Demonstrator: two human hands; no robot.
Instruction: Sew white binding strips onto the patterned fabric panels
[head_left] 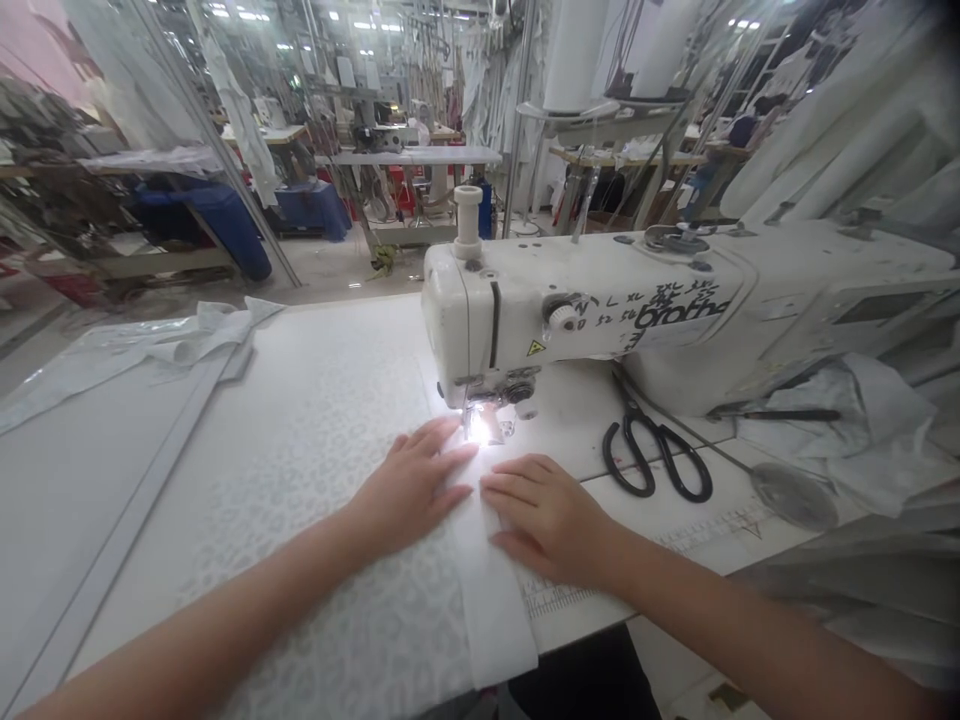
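A white sewing machine stands over the table, its lamp lighting the needle area. Under its presser foot runs a plain white fabric strip beside pale leopard-print fabric. My left hand lies flat on the fabric just left of the foot, fingers stretched toward the needle. On the strip's right edge, my right hand rests with its fingers extended and pressing down. The needle tip is lost in the glare.
Black-handled scissors lie right of the machine foot. A ruler tape runs along the table's front. Crumpled white fabric and a dark slim tool sit at the right. Folded pale fabric lies at the left.
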